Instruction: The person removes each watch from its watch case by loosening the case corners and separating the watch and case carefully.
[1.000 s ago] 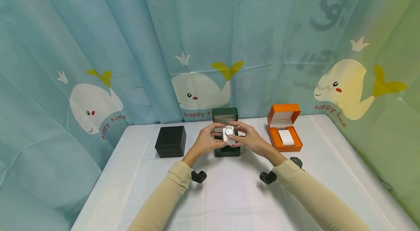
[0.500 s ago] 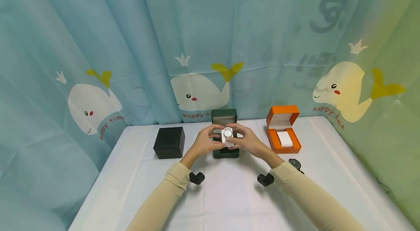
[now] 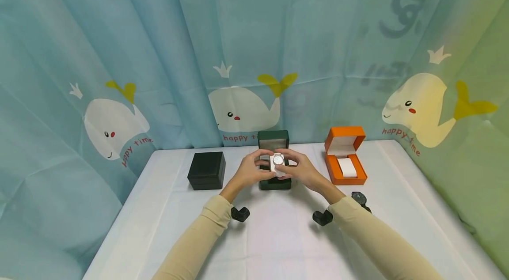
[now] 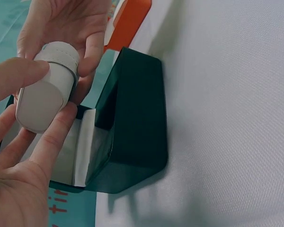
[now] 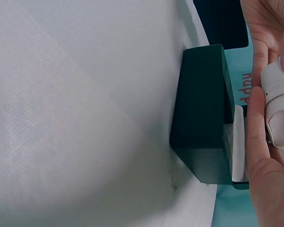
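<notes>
Above the open green watch box (image 3: 275,185), both hands hold a white watch (image 3: 278,159) wrapped round a white cushion (image 4: 40,104). The left hand (image 3: 249,172) grips its left side, thumb on the cushion and fingers beneath it in the left wrist view. From the other side the right hand (image 3: 305,175) holds the cushion and strap between thumb and fingers. In the head view the dial faces up toward the camera. The strap (image 4: 64,56) runs round one end of the cushion. The box's inside is partly hidden behind the hands.
An open orange watch box (image 3: 336,177) with a white cushion (image 3: 347,168) stands to the right. A closed black box (image 3: 207,172) sits on the left. A dark watch (image 3: 359,198) lies beside the right forearm. Behind the table hangs a blue curtain (image 3: 159,50).
</notes>
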The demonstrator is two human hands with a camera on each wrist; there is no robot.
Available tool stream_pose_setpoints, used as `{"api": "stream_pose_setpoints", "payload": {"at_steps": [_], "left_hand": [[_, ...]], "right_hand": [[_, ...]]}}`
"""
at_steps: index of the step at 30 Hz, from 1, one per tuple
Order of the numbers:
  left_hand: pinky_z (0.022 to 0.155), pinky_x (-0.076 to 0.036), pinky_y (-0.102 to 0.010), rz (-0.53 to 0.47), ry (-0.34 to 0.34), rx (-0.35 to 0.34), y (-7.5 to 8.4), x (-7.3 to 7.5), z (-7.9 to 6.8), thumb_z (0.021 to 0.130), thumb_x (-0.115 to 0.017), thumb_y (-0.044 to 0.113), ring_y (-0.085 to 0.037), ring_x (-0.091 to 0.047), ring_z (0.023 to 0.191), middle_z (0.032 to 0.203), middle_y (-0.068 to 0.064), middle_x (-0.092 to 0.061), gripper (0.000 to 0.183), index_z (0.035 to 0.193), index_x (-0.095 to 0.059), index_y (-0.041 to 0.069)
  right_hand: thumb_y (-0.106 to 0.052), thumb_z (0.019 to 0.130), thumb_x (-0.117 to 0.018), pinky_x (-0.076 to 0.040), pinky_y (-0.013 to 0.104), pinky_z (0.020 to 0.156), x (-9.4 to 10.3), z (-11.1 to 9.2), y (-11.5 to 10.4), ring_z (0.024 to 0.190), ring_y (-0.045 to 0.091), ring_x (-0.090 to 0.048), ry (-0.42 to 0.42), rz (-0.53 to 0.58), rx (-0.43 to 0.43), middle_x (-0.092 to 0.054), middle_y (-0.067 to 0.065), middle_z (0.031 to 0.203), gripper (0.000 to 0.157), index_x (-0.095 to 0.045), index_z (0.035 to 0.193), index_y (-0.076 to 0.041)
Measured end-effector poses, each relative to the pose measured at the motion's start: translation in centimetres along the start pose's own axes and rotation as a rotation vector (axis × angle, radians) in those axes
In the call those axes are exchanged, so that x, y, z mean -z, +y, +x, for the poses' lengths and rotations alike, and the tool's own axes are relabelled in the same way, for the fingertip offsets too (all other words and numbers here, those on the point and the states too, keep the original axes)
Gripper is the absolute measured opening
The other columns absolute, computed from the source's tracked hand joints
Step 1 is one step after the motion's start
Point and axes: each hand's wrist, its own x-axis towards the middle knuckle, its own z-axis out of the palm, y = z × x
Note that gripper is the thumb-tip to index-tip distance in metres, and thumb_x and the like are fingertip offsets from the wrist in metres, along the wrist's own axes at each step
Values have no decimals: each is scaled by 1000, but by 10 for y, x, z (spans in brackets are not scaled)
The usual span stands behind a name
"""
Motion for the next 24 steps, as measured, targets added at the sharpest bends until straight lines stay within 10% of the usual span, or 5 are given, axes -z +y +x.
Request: {"api": "stream_pose_setpoints", "payload": {"at_steps": [24], "left_hand": [[83, -60, -35, 12, -8, 13, 1, -1, -3, 83, -83, 0, -33, -67, 113, 142, -12, -56, 57, 135, -61, 8]], "right_hand": [[-13, 95, -76, -59, 48, 86, 8, -3, -3, 111, 31, -67, -53, -36, -14, -54, 21, 138, 57, -55, 148, -11]]}}
